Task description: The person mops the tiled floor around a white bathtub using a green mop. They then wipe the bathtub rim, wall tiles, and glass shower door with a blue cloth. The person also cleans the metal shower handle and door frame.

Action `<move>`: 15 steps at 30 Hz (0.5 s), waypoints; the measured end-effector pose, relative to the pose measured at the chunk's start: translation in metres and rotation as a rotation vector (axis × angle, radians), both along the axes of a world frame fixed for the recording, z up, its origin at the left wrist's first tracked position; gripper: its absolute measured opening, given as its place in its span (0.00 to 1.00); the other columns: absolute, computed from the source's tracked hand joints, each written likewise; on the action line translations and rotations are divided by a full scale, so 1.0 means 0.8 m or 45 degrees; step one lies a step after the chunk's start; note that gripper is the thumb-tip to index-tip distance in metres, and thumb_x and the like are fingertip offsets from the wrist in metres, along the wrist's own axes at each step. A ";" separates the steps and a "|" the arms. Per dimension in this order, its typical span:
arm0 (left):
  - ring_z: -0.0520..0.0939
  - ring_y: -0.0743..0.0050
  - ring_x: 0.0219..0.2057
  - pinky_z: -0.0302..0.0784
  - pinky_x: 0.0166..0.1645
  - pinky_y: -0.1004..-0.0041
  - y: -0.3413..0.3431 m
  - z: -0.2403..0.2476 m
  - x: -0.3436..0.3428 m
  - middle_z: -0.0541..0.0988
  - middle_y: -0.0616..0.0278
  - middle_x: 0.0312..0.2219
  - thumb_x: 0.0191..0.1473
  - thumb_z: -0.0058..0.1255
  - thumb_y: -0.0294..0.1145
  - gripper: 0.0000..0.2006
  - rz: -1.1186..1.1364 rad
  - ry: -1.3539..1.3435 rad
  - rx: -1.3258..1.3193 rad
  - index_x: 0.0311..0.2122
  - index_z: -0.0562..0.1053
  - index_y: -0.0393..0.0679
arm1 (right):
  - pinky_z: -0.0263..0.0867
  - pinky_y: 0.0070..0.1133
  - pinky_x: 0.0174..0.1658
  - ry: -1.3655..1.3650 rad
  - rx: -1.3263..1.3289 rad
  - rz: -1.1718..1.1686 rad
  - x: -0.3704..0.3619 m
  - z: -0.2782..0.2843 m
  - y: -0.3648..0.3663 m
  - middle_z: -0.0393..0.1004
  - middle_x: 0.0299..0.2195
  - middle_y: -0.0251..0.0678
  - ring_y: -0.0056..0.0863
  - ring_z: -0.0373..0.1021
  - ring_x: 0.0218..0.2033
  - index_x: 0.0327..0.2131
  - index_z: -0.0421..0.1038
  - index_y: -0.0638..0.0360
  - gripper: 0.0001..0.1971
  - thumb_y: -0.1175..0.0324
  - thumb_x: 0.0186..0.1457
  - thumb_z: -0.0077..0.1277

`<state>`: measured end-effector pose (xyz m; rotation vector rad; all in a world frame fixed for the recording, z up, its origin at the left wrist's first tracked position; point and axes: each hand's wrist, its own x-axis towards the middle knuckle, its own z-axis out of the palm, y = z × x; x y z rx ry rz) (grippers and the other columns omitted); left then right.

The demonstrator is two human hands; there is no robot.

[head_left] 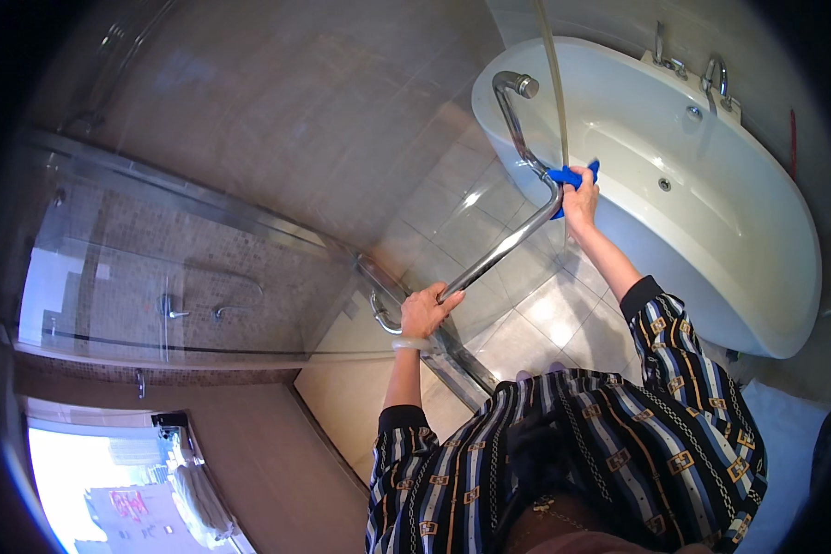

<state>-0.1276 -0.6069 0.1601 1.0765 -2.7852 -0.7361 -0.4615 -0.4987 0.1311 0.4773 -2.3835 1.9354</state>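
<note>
A chrome bar handle (503, 249) runs across a clear glass door panel, bending at its far end near the panel's edge (553, 74). My left hand (423, 311), with a pale bracelet at the wrist, is closed round the near end of the bar. At the bend, my right hand (578, 200) grips a bright blue cloth (563, 176), which is bunched against the metal and the glass edge. Part of the cloth is hidden behind my fingers. A second chrome section (512, 120) rises beyond the bend and ends in a round cap.
A white oval bathtub (794, 231) with chrome taps (716, 74) stands at the right. To the left, a glass-walled shower has a mixer (169, 307) on mosaic tiles. Grey floor tiles (549, 305) lie below. A bright window (83, 480) is at lower left.
</note>
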 end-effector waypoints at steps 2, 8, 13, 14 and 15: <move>0.81 0.66 0.21 0.71 0.30 0.67 -0.001 0.006 -0.002 0.77 0.64 0.15 0.50 0.47 0.64 0.26 0.014 -0.019 0.036 0.24 0.72 0.47 | 0.58 0.37 0.51 0.035 -0.117 -0.170 0.024 -0.016 -0.022 0.63 0.48 0.53 0.50 0.62 0.48 0.51 0.60 0.56 0.21 0.79 0.51 0.42; 0.80 0.67 0.21 0.72 0.29 0.68 0.000 0.007 -0.005 0.77 0.65 0.15 0.50 0.47 0.64 0.25 0.042 -0.028 0.107 0.25 0.73 0.48 | 0.56 0.36 0.55 0.173 -0.376 0.372 0.257 -0.033 -0.013 0.61 0.50 0.51 0.48 0.59 0.52 0.53 0.57 0.60 0.24 0.76 0.51 0.46; 0.80 0.68 0.21 0.72 0.29 0.67 -0.002 0.008 0.013 0.76 0.66 0.14 0.51 0.47 0.63 0.25 0.036 -0.041 0.009 0.23 0.72 0.48 | 0.60 0.28 0.50 0.115 -0.251 0.640 0.213 0.009 0.015 0.67 0.43 0.43 0.38 0.65 0.44 0.44 0.65 0.56 0.22 0.62 0.47 0.62; 0.80 0.67 0.21 0.72 0.29 0.67 0.000 0.008 0.013 0.76 0.66 0.14 0.51 0.47 0.63 0.25 0.042 -0.025 0.019 0.23 0.71 0.48 | 0.61 0.28 0.46 0.186 -0.237 0.557 0.172 0.003 0.012 0.67 0.40 0.41 0.37 0.65 0.42 0.41 0.67 0.57 0.20 0.61 0.47 0.62; 0.80 0.67 0.21 0.72 0.29 0.67 0.001 0.005 0.006 0.76 0.66 0.13 0.51 0.47 0.63 0.25 0.035 -0.006 0.032 0.23 0.71 0.48 | 0.61 0.30 0.44 0.085 -0.283 0.478 0.122 -0.014 0.007 0.68 0.37 0.44 0.38 0.64 0.40 0.38 0.68 0.57 0.18 0.57 0.50 0.59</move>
